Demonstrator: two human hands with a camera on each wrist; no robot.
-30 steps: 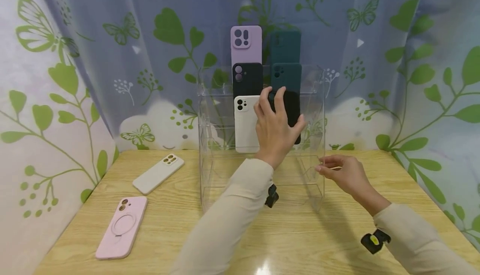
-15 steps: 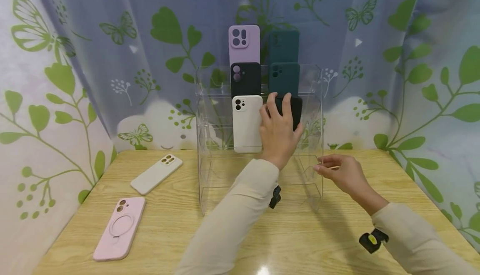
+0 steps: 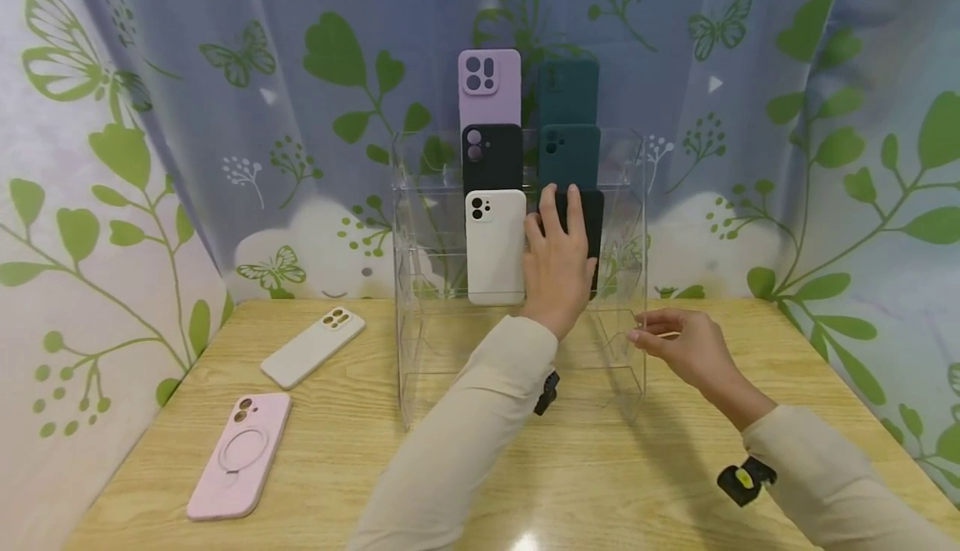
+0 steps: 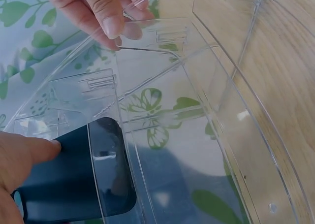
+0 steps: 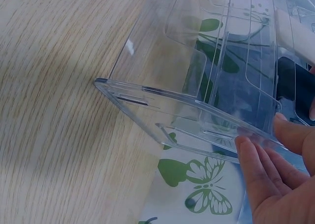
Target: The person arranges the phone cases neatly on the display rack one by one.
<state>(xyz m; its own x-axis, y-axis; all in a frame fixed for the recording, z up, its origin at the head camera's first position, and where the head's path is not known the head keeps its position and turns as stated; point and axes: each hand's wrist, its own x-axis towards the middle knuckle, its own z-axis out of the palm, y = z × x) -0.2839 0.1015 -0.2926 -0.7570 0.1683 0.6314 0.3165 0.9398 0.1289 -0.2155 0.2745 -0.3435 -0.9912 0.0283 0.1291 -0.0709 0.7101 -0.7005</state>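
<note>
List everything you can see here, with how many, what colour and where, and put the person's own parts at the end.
Clear rack: one, transparent, on the table
Lilac case: one, lilac, left column, top
Black case: one, black, below it
White case: one, white, left column, lowest
Teal cases: two, teal, right column
Dark case: one, near-black, below them
Cream case: one, cream, table's left
Pink case: one, pink, nearer the viewer
Table: one, light wood
Patterned cloth: count unclear, blue-white-green, behind
Wrist devices: two, black
Sleeves: two, beige
Left hand: one, on the dark case
Right hand: one, holding the rack's right side
</note>
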